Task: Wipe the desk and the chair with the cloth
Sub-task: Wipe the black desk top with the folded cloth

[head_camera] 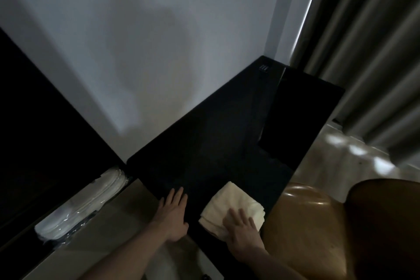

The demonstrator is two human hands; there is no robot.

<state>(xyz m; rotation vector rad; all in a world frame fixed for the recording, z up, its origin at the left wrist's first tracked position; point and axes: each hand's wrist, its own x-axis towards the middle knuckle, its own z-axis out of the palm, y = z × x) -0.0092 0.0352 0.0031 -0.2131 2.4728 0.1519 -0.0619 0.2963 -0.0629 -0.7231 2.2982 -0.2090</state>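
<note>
- The right hand (241, 226) is lying flat and spread on the near part of the cloth (234, 208), pressing it down; the fingers are stretched out, not curled around the fabric.
- The cloth is cream-coloured and folded in several layers, and it is lying on the near edge of the dark surface (216, 134), close to its right side.
- The left hand (173, 213) is resting open, palm down, on the near left corner of the surface, just beside the cloth but not touching it. It is holding nothing.
- The chair (318, 229) is standing at the lower right, just beside the surface. It is brown and glossy, and light is shining on its rounded top.
- At the lower left, a pale shelf (95, 232) is running beside the surface, and white things wrapped in clear plastic (77, 207) are lying on it. What they are, I cannot tell.
- The surface is black and is stretching away along the wall toward the far right corner. A darker rectangular panel (302, 116) is covering its far right part, and a small pale mark (264, 68) is showing near the far end.
- The floor (354, 154) to the right is pale, with bright spots of light on it.
- The wall (136, 41) behind is grey-white, and a soft shadow is falling on it.
- Grey curtains (368, 41) are hanging at the far right, and a thin line of daylight is showing along their edge.
</note>
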